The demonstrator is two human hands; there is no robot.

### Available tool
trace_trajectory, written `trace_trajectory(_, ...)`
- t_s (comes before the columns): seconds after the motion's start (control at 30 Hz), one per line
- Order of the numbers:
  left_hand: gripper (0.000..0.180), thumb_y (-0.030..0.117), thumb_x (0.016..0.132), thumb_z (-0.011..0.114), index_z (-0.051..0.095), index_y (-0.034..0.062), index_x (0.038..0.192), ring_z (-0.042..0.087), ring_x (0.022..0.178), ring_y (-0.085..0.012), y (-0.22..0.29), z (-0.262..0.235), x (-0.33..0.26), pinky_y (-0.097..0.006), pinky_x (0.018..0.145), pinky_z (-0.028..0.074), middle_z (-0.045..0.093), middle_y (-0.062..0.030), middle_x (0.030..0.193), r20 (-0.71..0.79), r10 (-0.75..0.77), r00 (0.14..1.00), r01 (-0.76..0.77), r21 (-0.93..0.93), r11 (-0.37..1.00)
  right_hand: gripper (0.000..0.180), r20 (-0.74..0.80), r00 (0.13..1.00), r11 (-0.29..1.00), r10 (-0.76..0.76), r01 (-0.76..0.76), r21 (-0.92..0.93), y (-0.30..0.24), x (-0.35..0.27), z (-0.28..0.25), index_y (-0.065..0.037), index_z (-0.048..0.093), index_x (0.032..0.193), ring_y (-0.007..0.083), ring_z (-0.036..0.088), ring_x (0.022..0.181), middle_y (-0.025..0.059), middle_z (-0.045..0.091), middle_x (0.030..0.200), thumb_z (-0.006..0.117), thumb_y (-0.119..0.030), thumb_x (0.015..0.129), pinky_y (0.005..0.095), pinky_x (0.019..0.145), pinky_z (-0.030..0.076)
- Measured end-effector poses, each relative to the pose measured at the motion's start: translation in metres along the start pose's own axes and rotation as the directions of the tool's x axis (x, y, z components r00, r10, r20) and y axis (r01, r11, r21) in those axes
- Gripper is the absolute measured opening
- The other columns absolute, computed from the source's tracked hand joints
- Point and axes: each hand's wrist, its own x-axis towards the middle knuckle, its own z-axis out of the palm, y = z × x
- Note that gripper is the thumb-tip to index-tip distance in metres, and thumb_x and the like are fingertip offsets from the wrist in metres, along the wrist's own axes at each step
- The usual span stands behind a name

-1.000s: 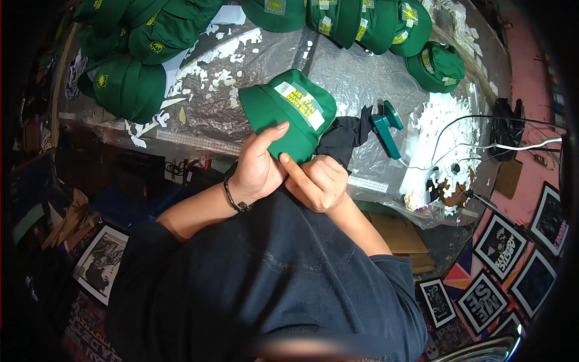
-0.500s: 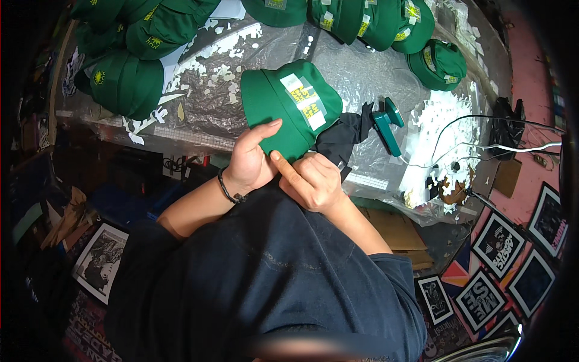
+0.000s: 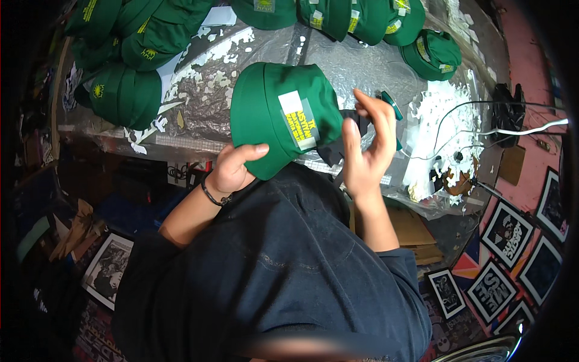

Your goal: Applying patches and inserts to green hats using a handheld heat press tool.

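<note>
My left hand, with a dark bracelet at the wrist, grips the near edge of a green cap that bears a white and yellow printed patch. The cap is lifted over the near edge of the plastic-covered table. My right hand is raised just right of the cap with fingers spread and curled, apart from it, and holds nothing that I can make out. A black cloth lies behind it, and a green handled tool shows past the fingers.
Piles of green caps lie at the table's left, with more caps along the far edge and one at the right. Black cables and a black bag lie at the right. Framed prints stand on the floor.
The cap has turned and risen, its patch now facing up. My right hand has come off the cap and lifted with its fingers spread; my left hand keeps its hold on the near edge.
</note>
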Motion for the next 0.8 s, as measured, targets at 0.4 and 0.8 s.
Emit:
trace_trajectory(0.4,0.055,0.002,0.089,0.048,0.041,-0.0056,0.142,0.051,0.13,-0.0271,-0.013,-0.025,0.02,-0.041,0.112,0.037,0.053,-0.0166,0.139,0.064,-0.171,0.983,0.162,0.13,0.978,0.013,0.162,0.86,0.839,0.485,-0.509,0.192,0.028,-0.014,-0.006,0.003,0.074,0.089,0.0173,0.065,0.079,0.01,0.07,0.084,0.075,-0.009,0.084,0.0286,0.079,0.048)
trace_trajectory(0.8,0.063,0.013,0.084,0.048,0.038,-0.0086,0.142,0.048,0.133,-0.0347,-0.041,-0.037,0.025,-0.047,0.115,0.034,0.049,-0.0227,0.142,0.072,-0.205,0.976,0.211,-0.091,0.973,0.018,0.251,0.857,0.873,0.45,-0.481,0.078,0.043,-0.039,-0.01,0.005,0.073,0.092,0.0149,0.065,0.078,0.0108,0.071,0.084,0.071,-0.013,0.089,0.0284,0.073,0.049)
